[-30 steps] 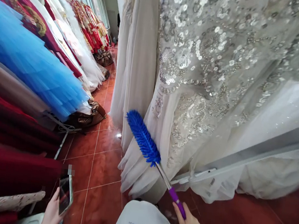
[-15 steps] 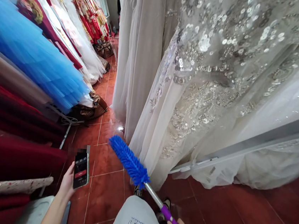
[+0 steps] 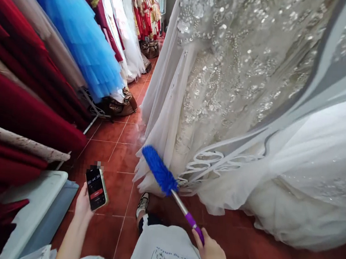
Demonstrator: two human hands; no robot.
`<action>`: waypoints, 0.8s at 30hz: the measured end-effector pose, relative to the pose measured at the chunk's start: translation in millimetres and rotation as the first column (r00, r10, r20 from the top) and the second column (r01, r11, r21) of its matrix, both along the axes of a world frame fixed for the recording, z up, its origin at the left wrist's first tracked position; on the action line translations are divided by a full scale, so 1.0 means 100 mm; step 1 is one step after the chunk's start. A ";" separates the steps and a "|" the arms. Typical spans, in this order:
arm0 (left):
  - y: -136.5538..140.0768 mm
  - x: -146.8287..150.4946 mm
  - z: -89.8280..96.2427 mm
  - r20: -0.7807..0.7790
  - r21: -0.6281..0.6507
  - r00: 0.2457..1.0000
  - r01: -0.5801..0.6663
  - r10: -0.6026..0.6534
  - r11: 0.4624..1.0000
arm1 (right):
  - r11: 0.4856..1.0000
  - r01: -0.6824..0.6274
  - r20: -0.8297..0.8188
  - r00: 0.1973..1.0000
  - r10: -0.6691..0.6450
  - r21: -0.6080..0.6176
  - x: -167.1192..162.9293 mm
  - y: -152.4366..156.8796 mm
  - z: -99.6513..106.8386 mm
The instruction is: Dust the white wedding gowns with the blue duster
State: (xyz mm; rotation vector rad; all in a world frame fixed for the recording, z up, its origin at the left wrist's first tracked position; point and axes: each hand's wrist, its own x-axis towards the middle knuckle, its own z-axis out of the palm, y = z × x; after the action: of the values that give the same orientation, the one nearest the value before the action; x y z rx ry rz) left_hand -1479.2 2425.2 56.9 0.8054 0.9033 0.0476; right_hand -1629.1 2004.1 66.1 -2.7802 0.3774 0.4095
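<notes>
Since the earlier frame, the duster [image 3: 160,171] has moved: its blue head was mostly over the floor tiles [image 3: 100,237], and now it appears before the pale hem of the sequined gown [image 3: 223,89]. At the left, near, is a grey box [image 3: 40,204]; beyond it, far, hangs a blue dress [image 3: 80,37]. Next comes the left hand [image 3: 82,202], which is closed around a phone [image 3: 96,189], with the lit screen turned up. In the middle lies the duster, its long axis going from near right to far left, so the head is ahead of the right hand [image 3: 212,253] and to its left. This right hand is the nearer one and grips the purple handle; the left stays apart. Whether the bristles touch the cloth, I cannot tell.
</notes>
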 end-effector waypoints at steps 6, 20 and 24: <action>-0.18 -0.46 0.09 0.013 -0.007 0.999 -0.042 0.042 0.999 | 1.000 0.003 -0.234 0.972 0.003 0.025 -0.57 -0.44 -0.28; -0.49 -0.29 0.26 -0.070 0.003 0.997 -0.016 0.016 1.000 | 0.993 0.034 0.308 0.951 0.002 -0.114 -0.63 -0.92 0.03; -0.65 -0.46 0.34 -0.055 0.019 0.997 -0.056 0.057 0.998 | 1.000 0.015 0.192 0.981 -0.013 -0.008 -0.55 -0.98 -0.04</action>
State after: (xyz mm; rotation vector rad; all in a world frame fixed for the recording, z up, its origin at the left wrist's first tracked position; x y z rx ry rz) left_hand -1525.4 2360.1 91.0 0.8009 0.9791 0.0830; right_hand -1684.5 1906.1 61.7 -2.7932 0.3538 0.1335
